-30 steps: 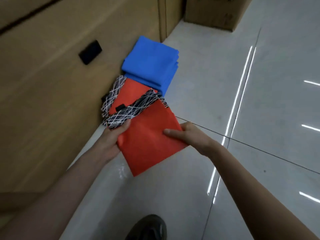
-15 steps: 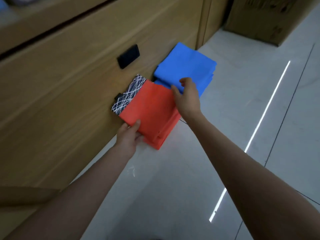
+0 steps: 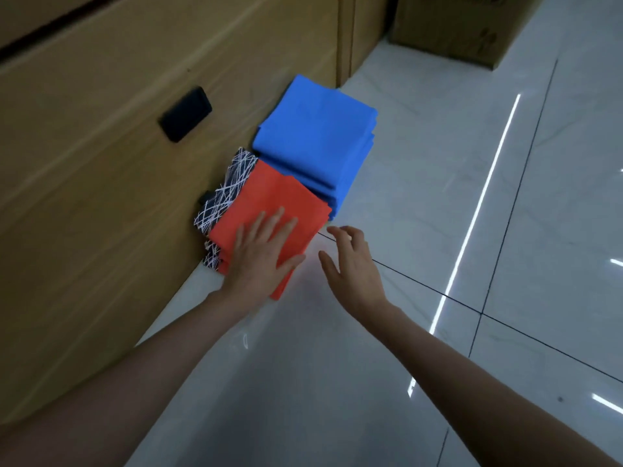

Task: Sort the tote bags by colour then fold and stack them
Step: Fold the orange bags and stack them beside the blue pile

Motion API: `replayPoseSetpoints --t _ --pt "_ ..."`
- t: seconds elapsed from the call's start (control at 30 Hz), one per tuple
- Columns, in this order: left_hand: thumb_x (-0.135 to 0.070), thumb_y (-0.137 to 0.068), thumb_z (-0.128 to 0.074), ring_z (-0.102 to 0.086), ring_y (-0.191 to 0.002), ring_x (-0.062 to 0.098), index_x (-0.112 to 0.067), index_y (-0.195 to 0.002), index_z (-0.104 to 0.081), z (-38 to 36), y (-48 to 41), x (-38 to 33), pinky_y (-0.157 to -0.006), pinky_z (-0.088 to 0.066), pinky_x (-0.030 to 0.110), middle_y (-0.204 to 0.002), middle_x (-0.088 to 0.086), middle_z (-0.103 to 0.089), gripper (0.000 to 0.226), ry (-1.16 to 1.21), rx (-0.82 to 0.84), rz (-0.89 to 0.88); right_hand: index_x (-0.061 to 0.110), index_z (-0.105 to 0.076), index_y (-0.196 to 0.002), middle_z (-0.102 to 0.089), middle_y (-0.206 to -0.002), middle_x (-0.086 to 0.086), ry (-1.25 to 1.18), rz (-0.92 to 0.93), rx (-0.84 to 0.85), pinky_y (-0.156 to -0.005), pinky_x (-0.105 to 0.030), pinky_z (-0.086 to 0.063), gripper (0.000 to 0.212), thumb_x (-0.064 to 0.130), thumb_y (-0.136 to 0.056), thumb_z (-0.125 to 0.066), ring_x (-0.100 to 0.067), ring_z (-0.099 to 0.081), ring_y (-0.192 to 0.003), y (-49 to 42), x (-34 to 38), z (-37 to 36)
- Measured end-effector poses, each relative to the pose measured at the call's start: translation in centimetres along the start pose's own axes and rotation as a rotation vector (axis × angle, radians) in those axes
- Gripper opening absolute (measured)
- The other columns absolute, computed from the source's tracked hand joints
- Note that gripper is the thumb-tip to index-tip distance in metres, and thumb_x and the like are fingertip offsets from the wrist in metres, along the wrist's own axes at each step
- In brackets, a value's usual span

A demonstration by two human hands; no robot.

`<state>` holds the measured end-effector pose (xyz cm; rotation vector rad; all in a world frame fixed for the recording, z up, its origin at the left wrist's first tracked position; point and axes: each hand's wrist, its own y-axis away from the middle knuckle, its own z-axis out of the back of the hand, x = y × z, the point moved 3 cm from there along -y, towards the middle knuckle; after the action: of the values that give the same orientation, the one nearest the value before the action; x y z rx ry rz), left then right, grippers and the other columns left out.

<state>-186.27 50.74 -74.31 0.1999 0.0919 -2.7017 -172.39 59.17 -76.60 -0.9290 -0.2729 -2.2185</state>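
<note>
Cloth looks light, limp and slippery, so the orange tote bags, stacked on the floor against the cabinet just beside the blue stack, want lifting from underneath. The left hand presses flat on top; the right hand hovers spread and empty.

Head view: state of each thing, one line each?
red stack: folded, stacked on the floor against the cabinet, patterned trim showing on the cabinet side.
blue stack: folded, stacked, right next to the red stack.
left hand: flat on the red stack, fingers straight.
right hand: open, off the bags, holding nothing.
</note>
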Motion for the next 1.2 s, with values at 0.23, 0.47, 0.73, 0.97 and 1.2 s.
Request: replayPoseSetpoints --t 0.23,0.47,0.73,0.97,1.2 --pt "-0.044 -0.090 -0.052 -0.020 -0.140 0.031 -0.016 -0.142 -0.034 -0.7 -1.9 -2.2 -0.111 -0.013 0.050 -0.152 0.014 -0.023 0.062 -0.139 0.210 0.054 0.014 -0.032 -0.144 -0.031 -0.145 -0.010 0.258 -0.021 0.244 -0.098 -0.036 -0.039 0.050 0.018 -0.096 -0.047 -0.030 -0.039 -0.125 5.5 -4.2 6.4" --pt "-0.015 -0.083 -0.051 -0.061 -0.080 0.033 -0.007 -0.088 -0.064 2.1 -0.5 -17.6 -0.071 -0.046 0.041 -0.088 0.012 -0.062 0.016 -0.044 0.057 -0.517 0.014 -0.038 -0.139 -0.038 -0.141 -0.005 0.379 -0.120 0.242 -0.099 -0.033 -0.037 0.042 0.019 -0.097 -0.044 -0.025 -0.039 -0.124 14.6 -8.1 15.5" --pt "-0.026 -0.096 -0.038 -0.051 -0.112 0.020 -0.020 -0.127 -0.047 -4.3 5.6 -34.4 -0.086 -0.042 0.031 -0.126 -0.001 -0.050 0.032 0.012 0.460 -0.878 0.011 -0.044 -0.134 -0.043 -0.137 -0.008 0.336 -0.558 0.008 -0.095 -0.039 -0.041 0.040 0.014 -0.095 -0.046 -0.028 -0.043 -0.120 28.2 -17.0 21.2" --pt "-0.022 -0.096 -0.040 -0.050 -0.111 0.020 -0.018 -0.127 -0.046 -9.5 9.4 -39.8 -0.087 -0.041 0.032 -0.128 0.000 -0.046 0.032 0.111 0.604 -0.884 0.004 -0.031 -0.144 -0.021 -0.153 -0.023 0.403 -1.142 -0.393 -0.112 -0.045 -0.021 0.055 0.028 -0.097 -0.045 -0.038 -0.024 -0.139 38.5 -24.6 24.1" --pt "-0.017 -0.092 -0.049 -0.053 -0.107 0.022 -0.014 -0.128 -0.044 -12.1 10.1 -38.7 -0.091 -0.042 0.034 -0.131 0.005 -0.043 0.037 0.313 0.641 -0.670 0.020 -0.028 -0.148 -0.020 -0.157 -0.008 0.406 -1.049 -0.149 -0.113 -0.046 -0.019 0.058 0.045 -0.095 -0.027 -0.033 -0.025 -0.138 39.7 -24.3 20.0"
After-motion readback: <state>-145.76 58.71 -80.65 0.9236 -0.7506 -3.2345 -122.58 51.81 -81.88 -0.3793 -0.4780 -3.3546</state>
